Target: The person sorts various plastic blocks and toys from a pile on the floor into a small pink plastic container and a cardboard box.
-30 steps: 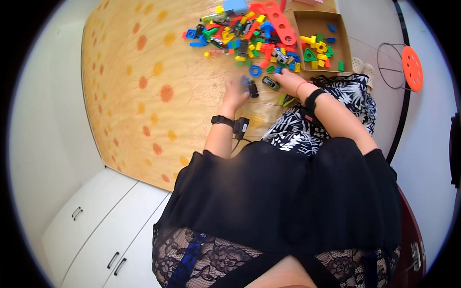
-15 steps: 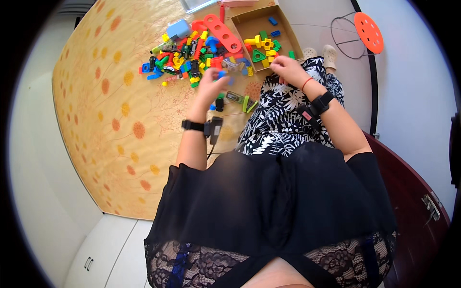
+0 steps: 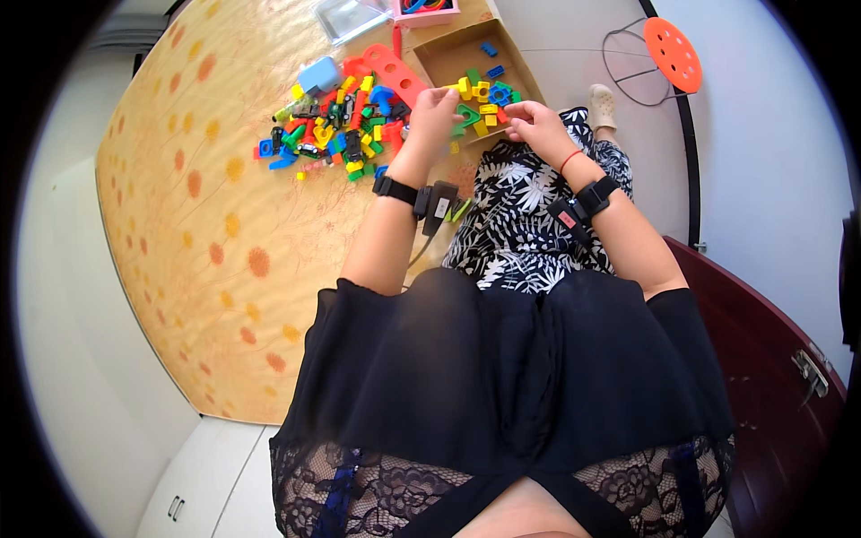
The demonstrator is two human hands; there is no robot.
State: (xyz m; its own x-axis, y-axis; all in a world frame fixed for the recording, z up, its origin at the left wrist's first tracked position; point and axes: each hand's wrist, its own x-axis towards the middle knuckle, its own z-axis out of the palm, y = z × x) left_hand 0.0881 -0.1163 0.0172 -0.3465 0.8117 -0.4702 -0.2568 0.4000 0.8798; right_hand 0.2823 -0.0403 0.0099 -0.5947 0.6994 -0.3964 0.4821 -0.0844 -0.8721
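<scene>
My left hand (image 3: 435, 117) is over the right side of a heap of colourful plastic toy pieces (image 3: 336, 121). Its fingers are stretched out toward a shallow cardboard box (image 3: 529, 79), and I see nothing held in them. My right hand (image 3: 541, 132) hovers at the box's near right corner, fingers loosely bent and apart, apparently holding nothing. Close to its fingertips lies a small red piece (image 3: 502, 116). Inside the box are a blue nut-shaped piece (image 3: 500, 93), a green triangular piece (image 3: 466, 115), yellow pieces (image 3: 482, 90) and two blue blocks (image 3: 495, 72).
A red strip with holes (image 3: 395, 74) and a light-blue container (image 3: 319, 76) lie by the heap. Behind are a clear tray (image 3: 352, 20) and a pink box (image 3: 428, 16). An orange stool (image 3: 673, 56) stands right. A bright green piece (image 3: 462, 210) lies beside my left wrist.
My left hand has moved right and forward toward the box. The blue piece at its fingers is gone from them, and a blue nut-shaped piece now shows in the box. The view has shifted slightly.
</scene>
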